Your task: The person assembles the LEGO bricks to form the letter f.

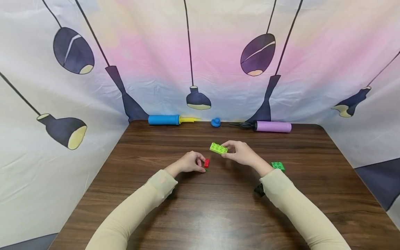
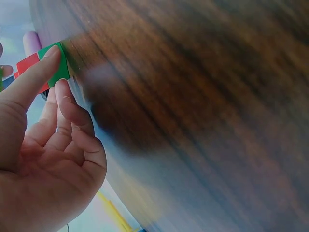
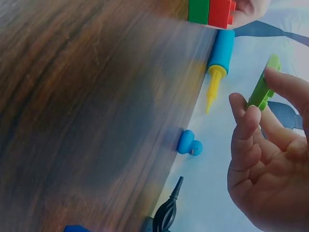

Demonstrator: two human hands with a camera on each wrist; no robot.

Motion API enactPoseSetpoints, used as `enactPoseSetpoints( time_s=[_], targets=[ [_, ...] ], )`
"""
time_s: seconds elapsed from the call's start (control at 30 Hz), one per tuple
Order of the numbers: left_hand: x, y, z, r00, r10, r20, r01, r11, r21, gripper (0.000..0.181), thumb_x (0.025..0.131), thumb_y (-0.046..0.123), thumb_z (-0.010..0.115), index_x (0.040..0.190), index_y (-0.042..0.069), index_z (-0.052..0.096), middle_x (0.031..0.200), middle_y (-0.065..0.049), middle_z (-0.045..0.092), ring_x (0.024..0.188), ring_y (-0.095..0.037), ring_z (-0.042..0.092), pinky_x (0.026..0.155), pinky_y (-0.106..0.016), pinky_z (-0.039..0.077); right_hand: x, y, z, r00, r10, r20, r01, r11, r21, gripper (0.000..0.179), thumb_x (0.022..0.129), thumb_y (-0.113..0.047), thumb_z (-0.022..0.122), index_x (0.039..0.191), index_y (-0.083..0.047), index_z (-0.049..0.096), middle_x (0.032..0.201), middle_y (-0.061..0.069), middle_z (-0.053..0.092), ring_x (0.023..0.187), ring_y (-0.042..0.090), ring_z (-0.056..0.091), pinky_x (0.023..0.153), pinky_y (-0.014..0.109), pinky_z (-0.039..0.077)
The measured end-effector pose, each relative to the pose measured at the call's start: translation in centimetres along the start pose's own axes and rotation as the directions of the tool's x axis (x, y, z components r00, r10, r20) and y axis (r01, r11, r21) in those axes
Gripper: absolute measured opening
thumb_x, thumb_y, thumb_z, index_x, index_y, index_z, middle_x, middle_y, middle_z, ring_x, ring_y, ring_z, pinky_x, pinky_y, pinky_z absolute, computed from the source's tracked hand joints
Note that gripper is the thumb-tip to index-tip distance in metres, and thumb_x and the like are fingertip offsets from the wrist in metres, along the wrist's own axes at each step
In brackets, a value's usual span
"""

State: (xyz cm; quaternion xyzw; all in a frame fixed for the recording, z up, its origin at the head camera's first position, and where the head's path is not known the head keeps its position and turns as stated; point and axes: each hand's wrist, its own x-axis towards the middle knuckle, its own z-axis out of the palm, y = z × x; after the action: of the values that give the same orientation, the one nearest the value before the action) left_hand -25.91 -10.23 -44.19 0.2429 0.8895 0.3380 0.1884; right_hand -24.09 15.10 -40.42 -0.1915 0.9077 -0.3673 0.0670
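My left hand (image 1: 189,162) pinches a small stack of toy building bricks, low over the table. The stack is a red brick (image 1: 206,162) with studs on top of a green brick (image 2: 59,71); thumb and fingertips press on the green one in the left wrist view. To the right and a little farther back, my right hand (image 1: 242,153) grips a flat lime-green brick (image 1: 217,148) by its right end, between thumb and fingers. That lime brick is raised off the table and tilted, its studs showing in the head view. The two held pieces are apart.
A green brick (image 1: 277,166) lies right of my right forearm; a black piece (image 1: 259,190) is partly hidden by that sleeve. Along the back edge of the wooden table (image 1: 218,215) lie a blue pump (image 1: 164,119), a blue rubber duck (image 1: 215,122) and a purple pump (image 1: 273,126).
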Motion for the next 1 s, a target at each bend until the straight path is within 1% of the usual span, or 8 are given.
enactPoseSetpoints(
  time_s=[0.1,0.27,0.37,0.47,0.57,0.7,0.9,1.0],
  targets=[
    [0.2,-0.1,0.1,1.000,0.003,0.007,-0.003,1.000,0.002,0.032,0.078,0.012,0.082,0.105,0.002,0.067,0.068,-0.001,0.060,0.057,-0.009,0.051,0.057,-0.024,0.043,0.1,-0.1,0.3,1.000,-0.013,0.016,0.013,1.000,0.007,0.039,0.089,-0.026,0.072,0.125,-0.014,0.062,0.108,0.005,0.066,0.090,0.018,0.060,0.075,0.038,0.048],
    [0.2,0.0,0.0,1.000,0.005,0.018,-0.006,1.000,0.015,0.032,0.078,0.012,0.082,0.104,0.001,0.067,0.068,-0.001,0.060,0.056,-0.008,0.050,0.056,-0.023,0.042,-0.1,-0.6,0.8,0.998,-0.038,0.049,0.035,0.998,0.056,0.038,0.089,-0.026,0.072,0.125,-0.015,0.062,0.106,0.003,0.065,0.087,0.017,0.061,0.074,0.036,0.050],
    [0.2,0.1,0.0,1.000,0.008,0.017,-0.008,1.000,0.018,0.032,0.078,0.012,0.082,0.103,0.002,0.067,0.068,-0.001,0.060,0.057,-0.009,0.051,0.056,-0.023,0.041,-0.2,-0.9,1.1,0.996,-0.049,0.070,0.044,0.997,0.064,0.037,0.089,-0.025,0.072,0.124,-0.015,0.063,0.104,0.002,0.064,0.082,0.016,0.061,0.072,0.035,0.050],
    [0.2,0.1,0.0,1.000,0.010,0.013,-0.010,1.000,0.017,0.028,0.077,0.013,0.083,0.098,0.003,0.067,0.067,0.000,0.059,0.057,-0.009,0.050,0.056,-0.023,0.041,0.0,-1.0,1.5,0.995,-0.057,0.081,0.053,0.997,0.051,0.035,0.089,-0.024,0.072,0.122,-0.016,0.064,0.100,0.000,0.064,0.078,0.015,0.060,0.070,0.034,0.049],
    [0.1,0.1,-0.1,1.000,0.017,0.007,-0.018,1.000,0.026,0.024,0.077,0.014,0.083,0.088,0.003,0.065,0.066,0.000,0.059,0.056,-0.009,0.049,0.055,-0.023,0.039,0.2,-0.9,2.1,0.995,-0.054,0.087,0.050,0.998,0.046,0.034,0.088,-0.023,0.073,0.121,-0.016,0.064,0.097,-0.001,0.064,0.074,0.015,0.059,0.068,0.032,0.049],
    [0.0,-0.2,-0.1,1.000,0.006,-0.001,-0.006,1.000,0.026,0.025,0.076,0.015,0.084,0.080,0.004,0.061,0.064,-0.001,0.058,0.055,-0.009,0.048,0.054,-0.023,0.038,0.5,-0.7,2.7,0.993,-0.058,0.104,0.052,0.997,0.062,0.035,0.089,-0.022,0.072,0.121,-0.015,0.064,0.094,-0.002,0.063,0.070,0.018,0.058,0.064,0.032,0.048],
    [0.0,-0.5,-0.1,1.000,-0.031,-0.007,0.031,1.000,-0.006,0.026,0.076,0.017,0.084,0.078,0.006,0.060,0.063,0.000,0.058,0.054,-0.008,0.046,0.053,-0.023,0.037,0.8,-0.6,3.3,0.988,-0.081,0.128,0.073,0.995,0.070,0.036,0.089,-0.021,0.072,0.124,-0.015,0.063,0.095,-0.001,0.063,0.063,0.018,0.055,0.059,0.031,0.044],
    [0.1,-0.5,-0.2,1.000,-0.023,-0.011,0.023,1.000,-0.009,0.026,0.076,0.017,0.084,0.078,0.006,0.061,0.063,0.000,0.058,0.054,-0.009,0.046,0.053,-0.023,0.037,1.0,-0.4,3.3,0.987,-0.088,0.133,0.079,0.994,0.071,0.036,0.089,-0.019,0.071,0.124,-0.016,0.063,0.095,-0.001,0.063,0.062,0.016,0.054,0.058,0.031,0.043]
  ],
)
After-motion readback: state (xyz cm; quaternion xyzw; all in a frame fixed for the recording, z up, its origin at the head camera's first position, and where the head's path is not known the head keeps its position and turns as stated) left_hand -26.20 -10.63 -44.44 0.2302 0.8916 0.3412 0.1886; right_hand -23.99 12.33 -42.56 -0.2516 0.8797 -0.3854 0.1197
